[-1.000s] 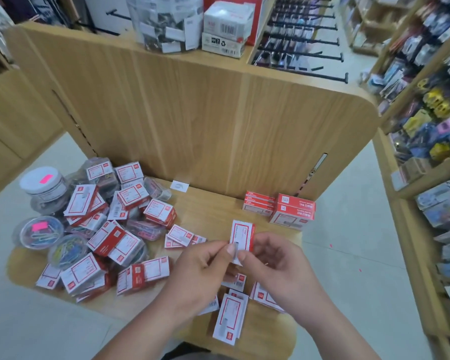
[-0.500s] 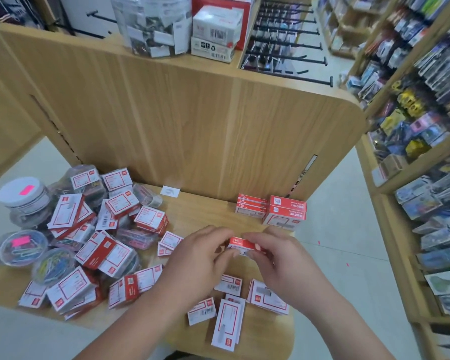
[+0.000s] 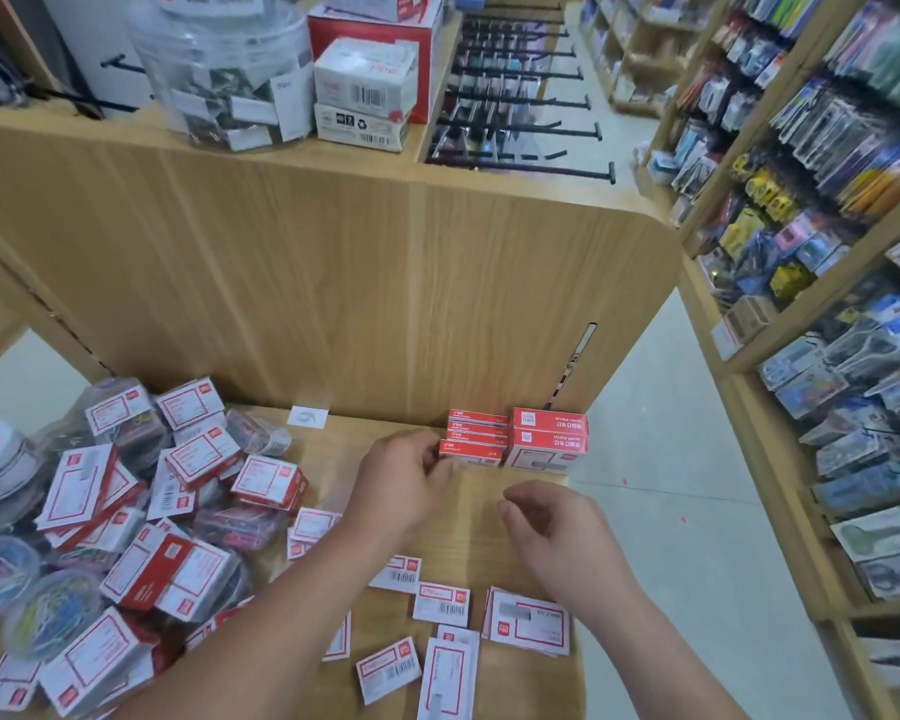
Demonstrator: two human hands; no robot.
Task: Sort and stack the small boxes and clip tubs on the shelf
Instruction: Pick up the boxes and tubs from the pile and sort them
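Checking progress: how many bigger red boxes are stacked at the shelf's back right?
2. The upper red box sits on the lower red box, against the back panel, right of the thin-box stack. Others could be hidden behind.

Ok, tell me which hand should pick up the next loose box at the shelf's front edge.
Right. The right hand hangs empty nearest the loose staple boxes at the front, while the left hand pinches a red staple box at the back stack.
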